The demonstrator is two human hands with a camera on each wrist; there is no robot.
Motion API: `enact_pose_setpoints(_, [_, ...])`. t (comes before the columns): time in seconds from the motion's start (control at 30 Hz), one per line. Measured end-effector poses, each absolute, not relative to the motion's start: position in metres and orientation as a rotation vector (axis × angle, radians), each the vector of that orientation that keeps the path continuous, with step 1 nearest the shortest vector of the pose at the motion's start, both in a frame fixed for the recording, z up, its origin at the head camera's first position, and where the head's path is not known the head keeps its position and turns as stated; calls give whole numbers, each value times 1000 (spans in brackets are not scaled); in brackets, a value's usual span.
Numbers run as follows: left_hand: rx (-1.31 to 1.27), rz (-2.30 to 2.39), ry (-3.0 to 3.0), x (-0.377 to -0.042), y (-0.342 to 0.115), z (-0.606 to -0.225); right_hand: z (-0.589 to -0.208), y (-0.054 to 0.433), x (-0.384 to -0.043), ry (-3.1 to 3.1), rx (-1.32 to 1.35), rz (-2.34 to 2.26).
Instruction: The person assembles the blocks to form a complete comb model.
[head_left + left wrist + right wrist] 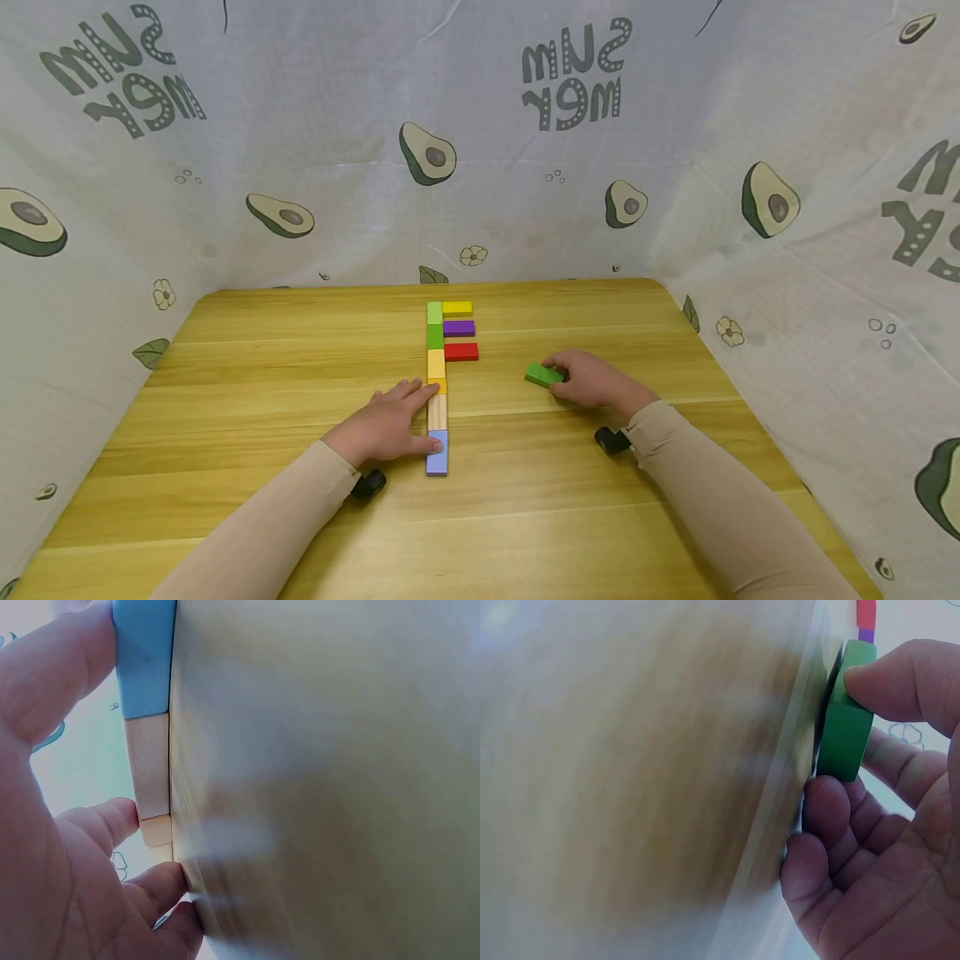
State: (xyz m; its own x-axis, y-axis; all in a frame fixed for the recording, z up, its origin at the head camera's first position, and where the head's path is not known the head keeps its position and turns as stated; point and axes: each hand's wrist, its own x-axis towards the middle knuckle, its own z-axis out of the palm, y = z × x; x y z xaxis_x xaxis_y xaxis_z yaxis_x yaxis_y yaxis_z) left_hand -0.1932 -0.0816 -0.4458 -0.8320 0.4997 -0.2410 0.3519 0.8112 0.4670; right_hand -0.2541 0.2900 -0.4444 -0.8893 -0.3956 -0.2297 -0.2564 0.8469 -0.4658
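Observation:
A column of wooden blocks lies on the table: a light green block (434, 312), a green block (435, 337), a pale orange block (436, 363), an orange block (442, 387), a plain wood block (437, 412) and a blue block (437, 464). My left hand (382, 427) rests along its left side, thumb on the blue block and index fingertip on the orange one, other fingers spread. To the right of the column, my right hand (592, 382) pinches a separate green block (537, 373) between thumb and fingers, low over the tabletop.
Yellow (457, 309), purple (459, 328) and red (461, 352) blocks stick out rightward from the column's upper part. A pale printed cloth (510, 200) hangs behind and beside the wooden table (262, 358). Each wrist carries a small black camera (613, 440).

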Motion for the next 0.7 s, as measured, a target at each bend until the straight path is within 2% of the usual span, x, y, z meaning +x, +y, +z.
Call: enact_pose_setpoints(0.7, [637, 590, 2636, -194, -82, -446, -442, 288, -253, 2702, -485, -630])
